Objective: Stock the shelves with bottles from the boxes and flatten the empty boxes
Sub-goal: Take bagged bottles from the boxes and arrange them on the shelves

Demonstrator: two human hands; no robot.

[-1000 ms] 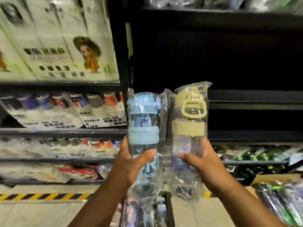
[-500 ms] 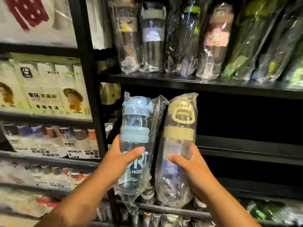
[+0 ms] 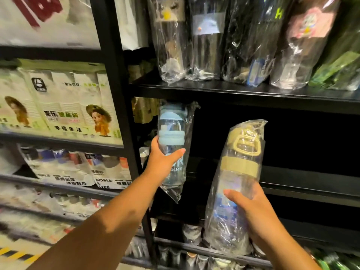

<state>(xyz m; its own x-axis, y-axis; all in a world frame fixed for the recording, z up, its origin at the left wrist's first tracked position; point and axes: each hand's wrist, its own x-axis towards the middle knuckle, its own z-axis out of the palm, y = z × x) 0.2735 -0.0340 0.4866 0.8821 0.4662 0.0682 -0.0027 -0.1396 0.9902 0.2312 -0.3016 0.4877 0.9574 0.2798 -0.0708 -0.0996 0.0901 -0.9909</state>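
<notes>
While stocking, left hand (image 3: 163,162) grips blue-lidded clear plastic bottle (image 3: 171,131), right hand (image 3: 251,209) yellow-lidded clear plastic bottle (image 3: 239,172).
Next, likely: stand both upright on black metal shelf (image 3: 311,182).

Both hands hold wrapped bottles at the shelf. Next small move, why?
Likely set the blue-capped bottle down upright on the black shelf: the left hand holds it inside the bay, while the right hand holds the yellow-capped bottle lower, nearer the camera.
</notes>
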